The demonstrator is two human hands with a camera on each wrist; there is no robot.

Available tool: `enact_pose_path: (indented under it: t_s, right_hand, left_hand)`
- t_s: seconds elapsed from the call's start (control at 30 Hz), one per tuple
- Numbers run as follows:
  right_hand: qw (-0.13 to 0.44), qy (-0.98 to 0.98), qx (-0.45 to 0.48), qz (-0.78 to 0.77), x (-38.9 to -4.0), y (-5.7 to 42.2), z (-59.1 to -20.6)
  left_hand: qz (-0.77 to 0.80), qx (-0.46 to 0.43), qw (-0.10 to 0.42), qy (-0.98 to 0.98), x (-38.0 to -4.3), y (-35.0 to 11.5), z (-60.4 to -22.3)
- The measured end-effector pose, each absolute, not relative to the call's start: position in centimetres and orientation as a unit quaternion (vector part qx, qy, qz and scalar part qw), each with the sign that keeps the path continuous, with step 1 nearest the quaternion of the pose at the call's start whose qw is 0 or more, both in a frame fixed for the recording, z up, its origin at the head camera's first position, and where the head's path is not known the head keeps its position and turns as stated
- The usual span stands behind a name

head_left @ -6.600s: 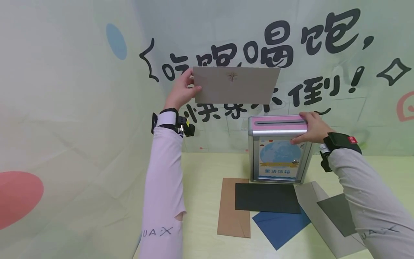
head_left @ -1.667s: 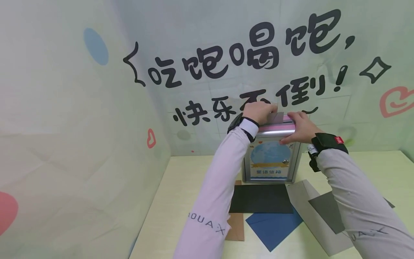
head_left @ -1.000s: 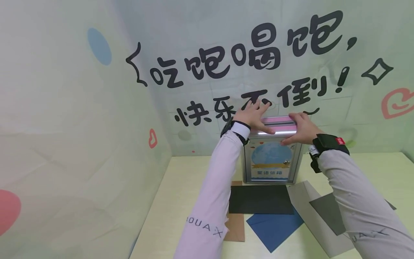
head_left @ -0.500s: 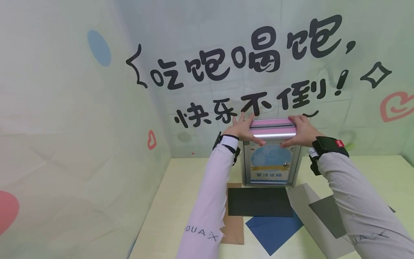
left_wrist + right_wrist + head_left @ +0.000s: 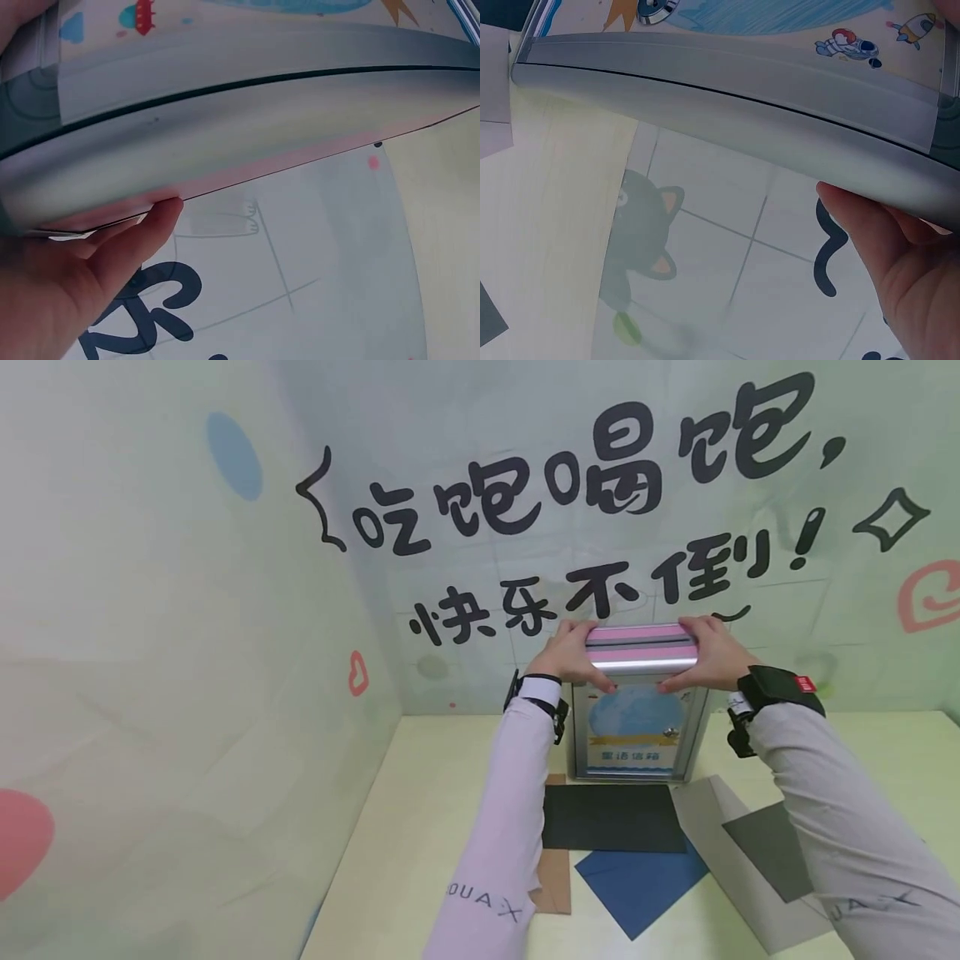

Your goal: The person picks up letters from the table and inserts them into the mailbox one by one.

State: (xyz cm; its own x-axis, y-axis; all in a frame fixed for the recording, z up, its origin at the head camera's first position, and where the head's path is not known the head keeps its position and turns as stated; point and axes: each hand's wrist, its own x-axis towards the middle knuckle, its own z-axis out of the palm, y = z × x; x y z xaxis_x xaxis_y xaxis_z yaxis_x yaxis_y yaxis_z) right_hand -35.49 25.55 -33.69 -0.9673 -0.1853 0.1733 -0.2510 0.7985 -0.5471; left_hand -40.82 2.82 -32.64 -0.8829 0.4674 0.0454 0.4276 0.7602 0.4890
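A letter box [image 5: 633, 727] with a silver frame and a blue-planet picture stands upright against the back wall. Its pink top has a long slot [image 5: 641, 643] with nothing sticking out. My left hand [image 5: 567, 657] grips its upper left corner, thumb on the front. On the upper right corner, my right hand [image 5: 712, 657] holds in the same way. The wrist views show fingers of the left hand [image 5: 82, 285] and the right hand [image 5: 900, 262] against the box's metal top edge. Just in front lie a black envelope [image 5: 613, 818] and a blue envelope [image 5: 645, 885].
A brown envelope [image 5: 555, 885] lies partly under the black one, partly behind my left sleeve. To the right are a pale grey envelope [image 5: 738, 868] and a dark grey envelope [image 5: 772, 852], partly covered by my right sleeve. A side wall [image 5: 187, 693] bounds the table [image 5: 420, 827] on the left.
My left hand earlier held a grey envelope in the air, then at the slot. The envelope is out of sight now, and that hand grips the box's left corner. My right hand stays put.
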Motion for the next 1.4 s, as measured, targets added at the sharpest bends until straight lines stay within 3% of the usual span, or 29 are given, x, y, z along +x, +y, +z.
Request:
enact_pose_path:
  t_s: [0.17, 0.47, 0.67, 0.83, 1.13, 1.4]
  right_hand:
    - [0.068, -0.944, 0.126, 0.297, -35.7, 25.6, -34.2]
    - [0.005, -0.941, 0.160, 0.297, -36.1, 26.3, -33.2]
    - [0.013, -0.921, 0.197, 0.336, -37.2, 27.8, -33.7]
    - [-0.005, -0.949, 0.145, 0.281, -37.4, 29.6, -34.1]
    - [-0.065, -0.975, 0.064, 0.205, -34.4, 32.7, -33.3]
    - [-0.077, -0.980, 0.024, 0.180, -31.9, 37.9, -36.8]
  left_hand:
    - [0.247, 0.229, 0.037, 0.941, -41.0, 2.8, -32.9]
    - [0.248, 0.215, 0.039, 0.944, -41.4, 2.7, -33.0]
    - [0.251, 0.216, 0.022, 0.943, -41.8, 2.5, -32.8]
    - [0.259, 0.219, 0.017, 0.940, -41.7, 2.4, -32.9]
    - [0.264, 0.213, 0.017, 0.941, -41.4, 2.6, -33.1]
    - [0.270, 0.227, 0.020, 0.936, -40.8, 3.2, -33.6]
